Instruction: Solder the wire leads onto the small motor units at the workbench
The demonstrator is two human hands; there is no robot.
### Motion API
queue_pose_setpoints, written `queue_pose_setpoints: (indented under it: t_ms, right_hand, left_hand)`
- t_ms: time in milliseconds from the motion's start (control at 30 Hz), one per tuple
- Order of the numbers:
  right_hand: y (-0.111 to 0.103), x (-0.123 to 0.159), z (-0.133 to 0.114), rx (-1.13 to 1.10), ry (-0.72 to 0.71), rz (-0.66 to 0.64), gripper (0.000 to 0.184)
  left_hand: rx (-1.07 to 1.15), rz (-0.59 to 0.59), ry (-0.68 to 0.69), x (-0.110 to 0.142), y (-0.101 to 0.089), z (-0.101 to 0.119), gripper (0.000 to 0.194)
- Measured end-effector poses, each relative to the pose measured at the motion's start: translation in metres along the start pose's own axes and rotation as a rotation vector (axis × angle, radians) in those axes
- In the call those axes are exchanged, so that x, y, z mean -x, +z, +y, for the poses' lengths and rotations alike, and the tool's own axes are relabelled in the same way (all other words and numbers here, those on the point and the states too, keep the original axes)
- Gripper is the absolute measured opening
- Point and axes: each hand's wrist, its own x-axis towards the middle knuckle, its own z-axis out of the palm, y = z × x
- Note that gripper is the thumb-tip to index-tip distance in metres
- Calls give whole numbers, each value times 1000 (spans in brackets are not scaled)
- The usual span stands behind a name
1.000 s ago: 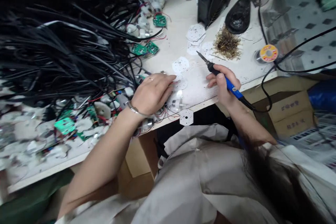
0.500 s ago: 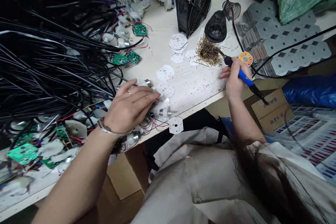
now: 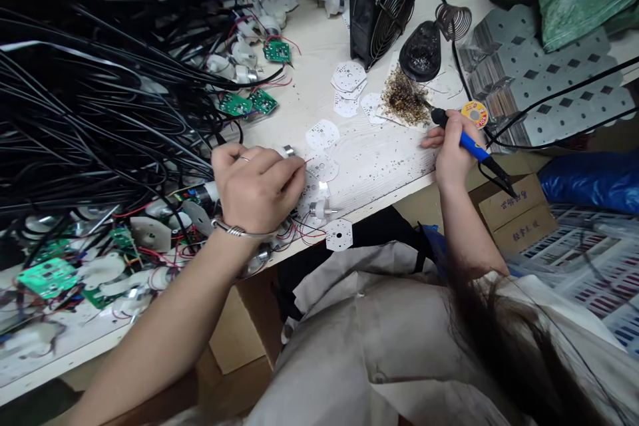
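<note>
Right hand [image 3: 452,153] is clenched on a blue-handled soldering iron [image 3: 469,145], held pen-style. The tip points up the bench, at the edge of a heap of brass cleaning wool [image 3: 405,98]; contact is hard to call. Black iron cord [image 3: 499,173] trails off the rear end over a cardboard box [image 3: 516,210].

Left hand [image 3: 257,190] is curled, fingers together, about a hand's own reach from nothing in particular: fingertips [image 3: 299,176] sit just beside a white circuit board [image 3: 323,168] and thin coloured wires [image 3: 302,234]. Can't tell if they're pinching anything, the hand hides it. A small motor [image 3: 288,151] pokes out just past the fingers, and a second one [image 3: 319,210] lies right below them. Ring and wire bangle on that hand.

Past the left hand: a big pile of black cables [image 3: 100,93] and green circuit boards [image 3: 234,104] among white motor assemblies. Past the right hand: a solder spool [image 3: 474,113], a coil iron stand [image 3: 453,21] and a caged black fan [image 3: 387,3]. More white boards [image 3: 348,76] lie on the bench [image 3: 379,173] between the hands and the fan.
</note>
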Motion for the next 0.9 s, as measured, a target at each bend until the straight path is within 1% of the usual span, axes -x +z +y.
queue_pose_setpoints:
  t_ms: [100,200,267,300,333,467,500,567,633,733,833,900]
  right_hand:
    - [-1,-3,1,-13,-10,9,51]
    - [1,2,-5,-79,-34,62,40]
    - [7,15,-13,-161,-28,75,34]
    - [10,24,-18,-207,-13,56,32]
    - [14,34,-23,-250,9,9,32]
    - [32,79,-35,-336,125,-305,41]
    - [35,87,-36,-341,154,-368,43]
    - [40,97,-35,-346,197,-440,44]
    - [41,100,-32,-343,227,-466,44]
    - [39,98,-31,-317,257,-470,45]
    - [37,97,-33,-298,259,-455,45]
    - [36,99,-35,-294,255,-455,43]
  left_hand:
    - [-77,-10,-5,0,3,2,25]
    - [-19,-86,-98,1,11,5,32]
    - [29,-147,-171,3,17,7,30]
    - [38,-178,-199,3,19,7,29]
    - [39,-208,-221,4,21,7,28]
    - [27,-316,-261,3,22,6,26]
    - [30,-330,-262,2,21,6,25]
    - [48,-339,-258,2,20,7,24]
    - [70,-338,-252,2,19,7,22]
    - [96,-315,-241,3,19,7,22]
    - [120,-266,-213,4,20,6,21]
    - [132,-255,-183,4,21,5,22]
